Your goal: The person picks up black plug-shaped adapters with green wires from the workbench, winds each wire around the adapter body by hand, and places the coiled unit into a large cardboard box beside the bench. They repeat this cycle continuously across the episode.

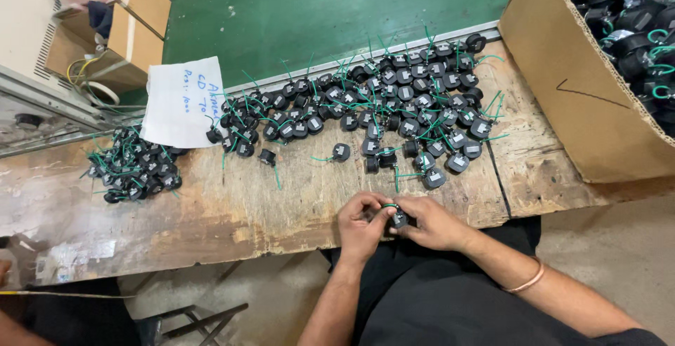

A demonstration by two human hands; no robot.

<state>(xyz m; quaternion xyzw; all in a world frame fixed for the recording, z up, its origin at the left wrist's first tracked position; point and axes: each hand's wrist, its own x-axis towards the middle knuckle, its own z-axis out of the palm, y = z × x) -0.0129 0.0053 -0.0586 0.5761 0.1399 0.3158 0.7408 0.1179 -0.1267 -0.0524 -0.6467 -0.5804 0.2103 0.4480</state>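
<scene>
1. Head view, nearest first: dark trousers filled the bottom of the picture, and both my forearms reached up from them to the near edge of the wooden bench [211,212].
2. Head view, my hands: my left hand [362,221] and my right hand [432,223] met just over that bench edge, both curled around one small black round part [399,218] with a green wire. Fingers of both hands were closed on it, pinching it from either side.
3. Head view, the relation that counted: the part sat between my two sets of fingertips, a little nearer my right hand, which covered most of it. The green wire arched out toward my left fingers. I could not tell which way the part's flat face pointed, since my fingers hid it.
4. Head view, farther off: the big heap of black parts [401,107] lay straight ahead of my hands, well apart, with a few strays nearer. A smaller heap [133,167] lay far to my left.
5. Head view, the rest: a white paper note [183,100] lay beside the smaller heap, and a cardboard box [583,100] of similar parts stood to my right. A green belt [337,8] ran beyond the bench.
</scene>
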